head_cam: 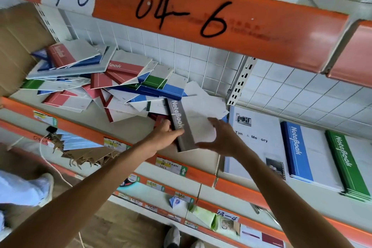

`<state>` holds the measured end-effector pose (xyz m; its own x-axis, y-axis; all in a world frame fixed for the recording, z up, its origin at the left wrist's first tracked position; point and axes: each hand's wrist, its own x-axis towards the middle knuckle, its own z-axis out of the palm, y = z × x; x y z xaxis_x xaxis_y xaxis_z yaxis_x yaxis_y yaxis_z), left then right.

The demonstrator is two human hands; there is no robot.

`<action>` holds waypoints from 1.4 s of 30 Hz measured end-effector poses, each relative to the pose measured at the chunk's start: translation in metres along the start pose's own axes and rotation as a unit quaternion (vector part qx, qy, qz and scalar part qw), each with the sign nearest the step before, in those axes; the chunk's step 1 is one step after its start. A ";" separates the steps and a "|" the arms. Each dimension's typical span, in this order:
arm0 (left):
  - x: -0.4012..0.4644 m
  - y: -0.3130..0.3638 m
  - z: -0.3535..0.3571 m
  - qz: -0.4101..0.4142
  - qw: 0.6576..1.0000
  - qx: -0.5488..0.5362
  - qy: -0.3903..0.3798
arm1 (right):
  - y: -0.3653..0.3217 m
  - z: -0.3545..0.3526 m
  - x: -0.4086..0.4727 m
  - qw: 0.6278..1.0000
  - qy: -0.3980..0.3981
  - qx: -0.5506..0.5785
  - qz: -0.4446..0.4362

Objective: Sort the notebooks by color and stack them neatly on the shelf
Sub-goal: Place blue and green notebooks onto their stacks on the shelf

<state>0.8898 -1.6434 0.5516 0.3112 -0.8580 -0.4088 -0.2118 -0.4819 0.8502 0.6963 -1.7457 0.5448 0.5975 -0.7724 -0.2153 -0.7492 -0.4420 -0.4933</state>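
— While both hands are on it, log the held item first: grey notebook [182, 127], lifted at the front edge of the shelf [128, 121], at the right end of the loose pile.

— Grip?

— Left hand [165, 134]: fingers curled round the grey spine band, near its lower half, thumb on top. Right hand [223, 139]: fingers spread and fairly straight, laid against the white cover's right side, steadying rather than pinching. Whether the thumb is tucked under the cover I cannot tell.

— Axis?

— Long axis runs from the near edge of the shelf back toward the tiled wall, tilted a little to the left at the far end. Spine on the left, white cover on the right.

— Outward from there?

— To the left and behind: unsorted pile [104, 78], red, blue and green covers mixed, lying every way, one edge touching the held book. To the right, in the next bay: a white album [259, 127], then blue stack [302, 151], then green stack [350, 165], both squared, spines left, same axis as the held book.

— No grey stack listed?

— None visible. My judgement: the move goes rightward, the right hand is nearer the sorted bay, and the book needs little turning.
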 end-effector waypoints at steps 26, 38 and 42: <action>-0.048 -0.005 0.002 -0.063 0.975 -0.159 0.141 | 0.027 0.008 -0.033 0.982 -0.055 -0.058 -0.170; -0.040 -0.010 -0.026 -0.140 0.972 -0.179 -0.056 | -0.008 0.025 -0.022 0.865 0.079 0.472 0.148; -0.041 -0.003 -0.028 -0.135 0.963 -0.190 -0.134 | -0.010 0.032 -0.026 0.868 0.083 0.462 0.164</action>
<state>0.9042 -1.6019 0.5746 0.0466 -0.7505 -0.6593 0.2142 -0.6371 0.7404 0.6974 -1.7067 0.5287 0.2894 -0.8763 -0.3851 -0.2773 0.3083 -0.9100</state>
